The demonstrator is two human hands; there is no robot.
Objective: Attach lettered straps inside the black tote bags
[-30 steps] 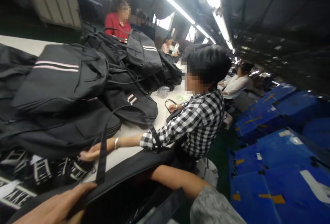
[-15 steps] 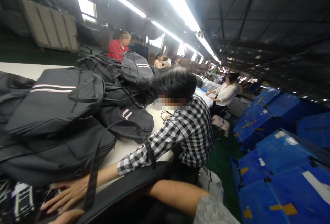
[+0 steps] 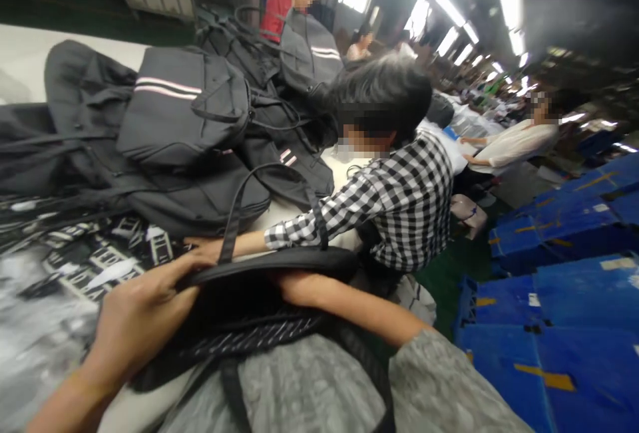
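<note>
A black bag (image 3: pixel 309 261) with looped handles is held against my body, its mouth gaping toward me. My left hand (image 3: pixel 144 306) pinches the bag's left rim, thumb on the near side and fingers over the far side. My right hand (image 3: pixel 294 287) reaches into the mouth of the bag; its fingers are hidden inside. One strap loop stands up on the far side, in front of a co-worker's checked sleeve (image 3: pixel 344 210). That co-worker's forearm stretches behind the bag toward the black and white strap pieces (image 3: pixel 112 257).
Dark grey backpacks (image 3: pixel 170 107) with striped bands are heaped on the white table (image 3: pixel 24 54). Blurred clear plastic (image 3: pixel 34 313) lies at left. Blue crates (image 3: pixel 579 300) are stacked along the right. Another person in white (image 3: pixel 519 140) stands farther back.
My view has tilted down and turned right. The bag's open mouth and my left hand on its rim now show more fully. My right hand remains inside the bag.
</note>
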